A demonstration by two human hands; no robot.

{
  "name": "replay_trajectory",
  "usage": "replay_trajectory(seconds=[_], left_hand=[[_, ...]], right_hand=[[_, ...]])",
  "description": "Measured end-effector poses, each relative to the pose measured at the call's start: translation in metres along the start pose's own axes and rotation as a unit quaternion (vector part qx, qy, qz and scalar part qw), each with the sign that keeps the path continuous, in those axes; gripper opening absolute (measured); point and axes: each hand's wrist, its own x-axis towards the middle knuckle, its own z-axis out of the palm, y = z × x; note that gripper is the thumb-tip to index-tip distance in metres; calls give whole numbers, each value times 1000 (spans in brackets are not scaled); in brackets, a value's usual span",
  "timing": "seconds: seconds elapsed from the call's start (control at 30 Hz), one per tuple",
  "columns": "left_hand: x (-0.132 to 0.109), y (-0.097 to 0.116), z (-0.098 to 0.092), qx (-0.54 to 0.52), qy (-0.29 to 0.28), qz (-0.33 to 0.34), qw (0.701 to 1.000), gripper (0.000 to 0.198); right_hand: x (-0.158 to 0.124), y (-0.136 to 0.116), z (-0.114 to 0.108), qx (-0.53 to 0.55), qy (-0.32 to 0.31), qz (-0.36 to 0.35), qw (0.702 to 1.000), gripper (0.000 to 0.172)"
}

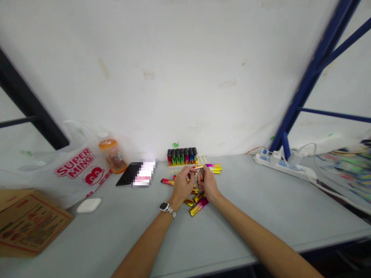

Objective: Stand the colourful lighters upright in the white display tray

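My left hand (183, 183), with a watch on its wrist, has its fingers pinched together. Close beside it on the right is my right hand (207, 182), fingers curled in. What either hand grips is too small and hidden to make out. A shiny red-to-gold tube (198, 166) shows just above the gap between them. Around and under the hands lie several glossy metallic tubes, among them a purple-and-gold tube (198, 207) in front and a red-and-gold tube (167, 181) at left. Behind stand rows of colourful lighter-like sticks (182, 156) with black tops, upright in a pale holder (204, 159).
To the left are a phone-like device (129, 174) with a blurred-out screen, an orange bottle (113, 156), a printed plastic bag (66, 170), a white case (89, 205) and a cardboard box (34, 224). A white power strip (282, 166) with cables lies right, by a blue frame post (307, 85).
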Motion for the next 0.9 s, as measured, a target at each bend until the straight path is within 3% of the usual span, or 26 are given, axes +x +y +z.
replay_trajectory(seconds=[0.17, 0.57, 0.9], left_hand=[[-1, 0, 1, -2, -3, 0, 1000, 19], [-1, 4, 0, -10, -10, -5, 1000, 19], [0, 3, 0, -11, -8, -2, 1000, 18]], right_hand=[[1, 0, 0, -3, 15, -42, 999, 51], [-2, 3, 3, -10, 12, -63, 998, 45], [-1, 5, 1, 3, -18, -39, 999, 55]])
